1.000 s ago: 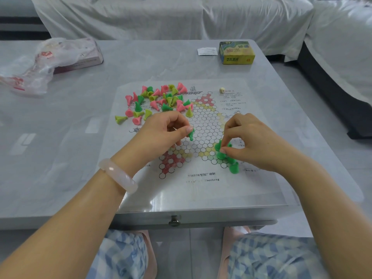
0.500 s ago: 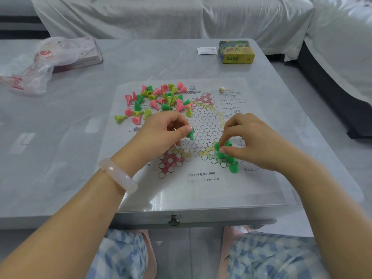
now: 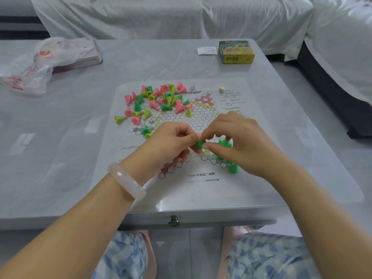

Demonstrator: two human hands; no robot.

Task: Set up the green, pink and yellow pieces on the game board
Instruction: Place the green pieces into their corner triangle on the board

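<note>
Grey table carries the paper game board, loose green, pink and yellow pieces heaped at its far left. Above the board's middle, left hand and right hand meet, curled fingertips of both pinching one green piece. More green pieces stand under the right hand.

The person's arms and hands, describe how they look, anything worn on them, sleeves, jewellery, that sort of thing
Both forearms are bare, with no sleeves in view. The left wrist wears a smooth, pale pink translucent bangle. The left hand and right hand show no rings, gloves or watch; a fingernail on the right hand looks light and glossy.
</note>
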